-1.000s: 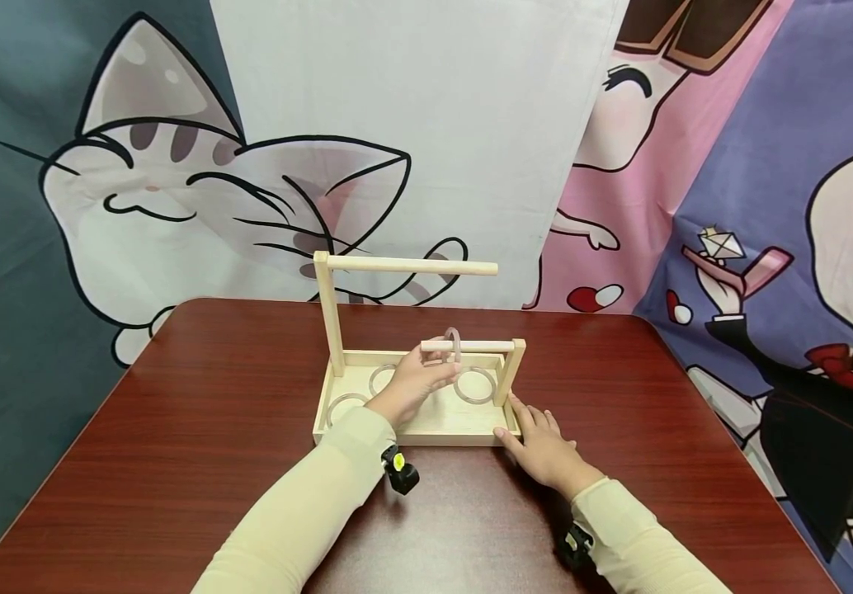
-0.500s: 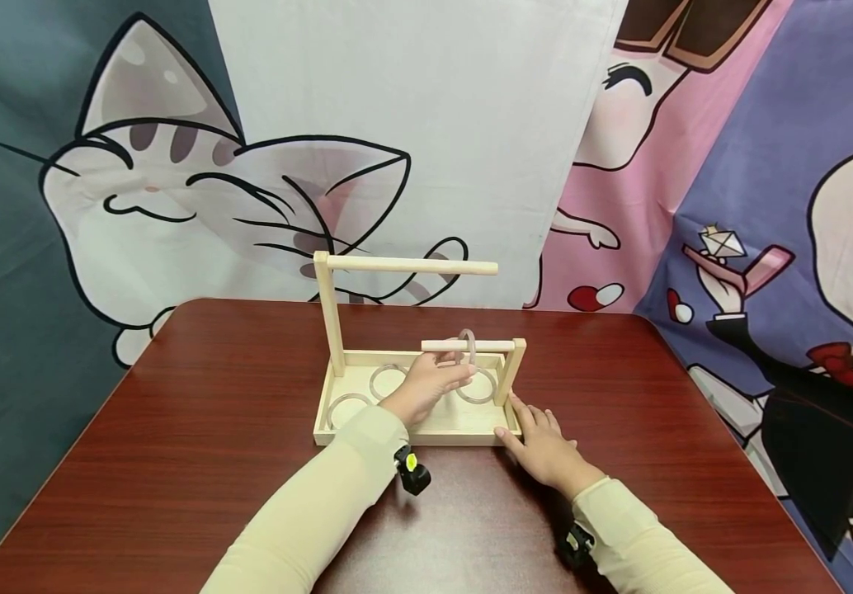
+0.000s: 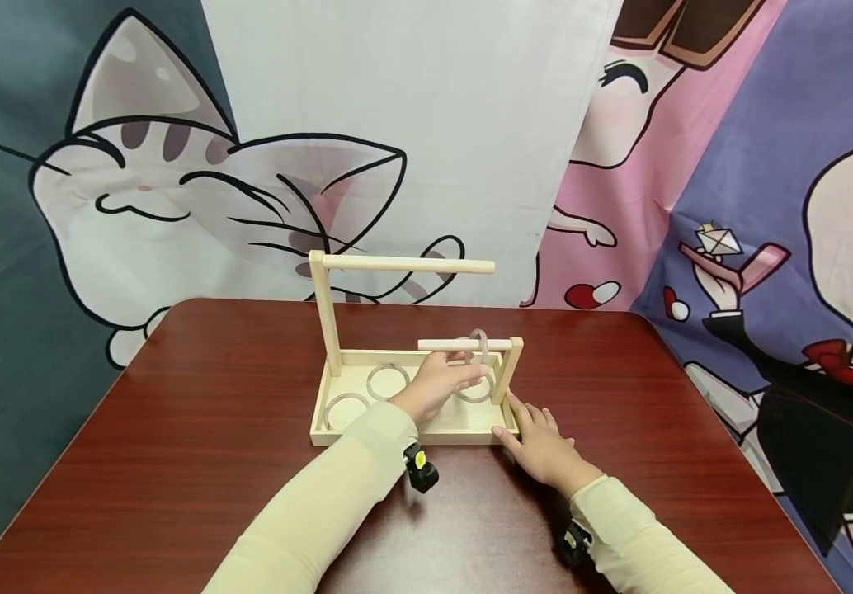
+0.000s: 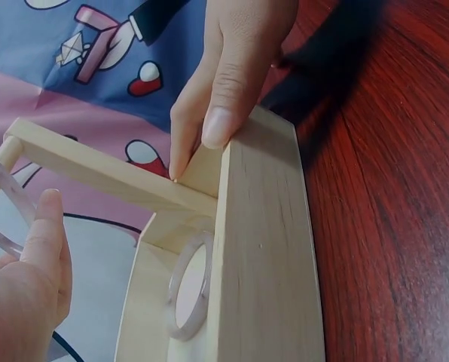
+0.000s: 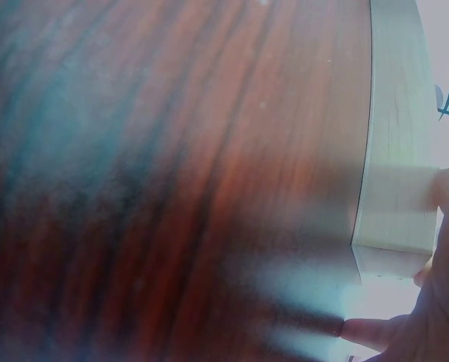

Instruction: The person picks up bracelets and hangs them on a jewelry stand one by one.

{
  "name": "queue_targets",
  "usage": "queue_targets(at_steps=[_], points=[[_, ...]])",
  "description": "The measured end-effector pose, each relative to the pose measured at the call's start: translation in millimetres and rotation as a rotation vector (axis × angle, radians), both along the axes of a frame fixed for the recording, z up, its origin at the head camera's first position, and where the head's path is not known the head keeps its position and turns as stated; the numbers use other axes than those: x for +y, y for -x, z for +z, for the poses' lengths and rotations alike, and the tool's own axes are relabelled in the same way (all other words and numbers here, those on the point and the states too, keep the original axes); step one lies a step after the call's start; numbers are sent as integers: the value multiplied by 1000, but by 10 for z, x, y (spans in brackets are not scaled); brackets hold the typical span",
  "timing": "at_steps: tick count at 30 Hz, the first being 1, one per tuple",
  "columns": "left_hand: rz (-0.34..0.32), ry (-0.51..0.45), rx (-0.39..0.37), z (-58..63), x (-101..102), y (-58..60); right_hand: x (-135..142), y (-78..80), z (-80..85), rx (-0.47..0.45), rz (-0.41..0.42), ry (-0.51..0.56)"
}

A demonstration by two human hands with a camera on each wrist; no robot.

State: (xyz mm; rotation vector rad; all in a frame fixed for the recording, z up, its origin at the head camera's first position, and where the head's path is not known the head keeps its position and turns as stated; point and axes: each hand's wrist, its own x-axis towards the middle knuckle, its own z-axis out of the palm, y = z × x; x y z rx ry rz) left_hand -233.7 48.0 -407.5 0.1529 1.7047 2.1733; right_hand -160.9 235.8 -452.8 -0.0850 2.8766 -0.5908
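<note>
My left hand (image 3: pixel 441 384) pinches a pale translucent bangle (image 3: pixel 485 353), which stands upright around the lower wooden bar (image 3: pixel 434 345). In the left wrist view that bangle (image 4: pixel 13 190) sits between thumb and fingers, its lower part partly covered. My right hand (image 3: pixel 545 450) rests at the front right corner of the wooden tray (image 3: pixel 464 440), thumb on the front rim and straight fingers along the side by the short post (image 3: pixel 510 375). More bangles lie flat in the tray: one at back left (image 3: pixel 388 365), one at front left (image 3: pixel 346 396), one at right (image 3: pixel 480 400), partly behind my left hand.
A taller post (image 3: pixel 326 313) rises from the tray's left end and carries a higher bar (image 3: pixel 404 264) reaching right, its right end free. The lower bar's left end is free too. The stand sits on a dark red wooden table (image 3: pixel 211 429) before a printed cloth (image 3: pixel 471 99).
The left hand has slid the bangle along the lower bar to the right, toward the short post. The right hand stays at the tray corner. The head view has shifted slightly.
</note>
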Motion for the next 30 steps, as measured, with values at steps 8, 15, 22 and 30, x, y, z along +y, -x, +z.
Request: queue_targets(at_steps=[8,15,22,30], points=[[-11,-22,-21,-12,114,14,-12,7,3,0,-1,3],[-21,-18,-24,-34,167,18,-8,8,-2,0,-1,-6],[-28,8,-13,-33,199,16,-4,5,-11,14,-4,-10],[-31,20,-21,-18,218,14,1,10,-32,11,-7,-9]])
